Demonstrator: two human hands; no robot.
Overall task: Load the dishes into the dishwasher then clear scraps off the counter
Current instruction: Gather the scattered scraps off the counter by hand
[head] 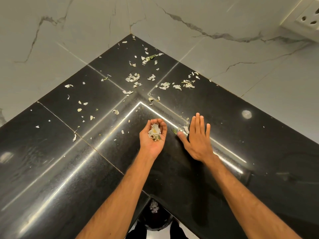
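Counter: glossy black stone L-shaped counter, seen from above at its corner.
Left hand: left hand palm up over the counter's front part, fingers curled into a cup around a handful of pale vegetable scraps.
Right hand: right hand palm down on the counter, fingers straight, thumb spread, holding nothing.
Loose scraps: scattered pale peelings across the counter, thickest toward its back corner.
Bin: dark round bin below the counter's inner corner.
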